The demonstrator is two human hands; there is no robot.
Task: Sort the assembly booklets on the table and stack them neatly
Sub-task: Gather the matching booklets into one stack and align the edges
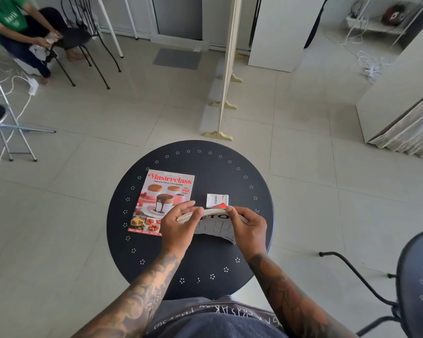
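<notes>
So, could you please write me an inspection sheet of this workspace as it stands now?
Surface: round dark table, perforated dots around the rim.
Job's things: Masterclass cookbook flat at left; small white-and-red booklet behind the hands; thick grey booklet bent between both hands.
Clutter: nothing seen on the table.
Grippers: left hand and right hand each grip an end of the grey booklet.
Cables: white cords on the floor, far left and far right.
Surroundings: tiled floor, folding stools, dark chair at right, seated person far left.

Head view — steeply down, close
</notes>
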